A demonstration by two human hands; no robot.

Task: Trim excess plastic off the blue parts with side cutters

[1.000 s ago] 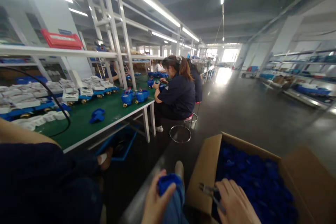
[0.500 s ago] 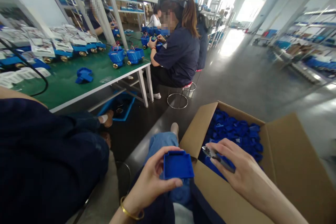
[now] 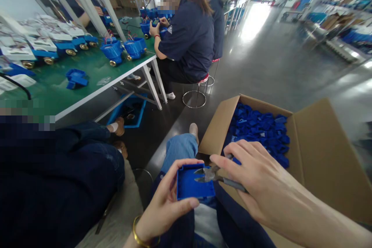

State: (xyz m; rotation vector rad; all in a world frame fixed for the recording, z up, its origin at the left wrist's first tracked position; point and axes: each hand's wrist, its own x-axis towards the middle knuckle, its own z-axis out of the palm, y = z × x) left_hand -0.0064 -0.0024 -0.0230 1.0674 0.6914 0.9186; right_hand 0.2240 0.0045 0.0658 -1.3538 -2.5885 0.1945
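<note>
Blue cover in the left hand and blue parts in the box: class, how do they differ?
The blue cover is held alone in the left hand; the blue parts lie heaped in the cardboard box. The blue cover shows its hollow side up; the blue parts lie jumbled. The cutters in the right hand point at the blue cover, not the blue parts. Both are blue.

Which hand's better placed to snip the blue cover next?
Right, probably: the right hand holds the cutters, tips open over the blue cover. The left hand is busy gripping that cover.
</note>
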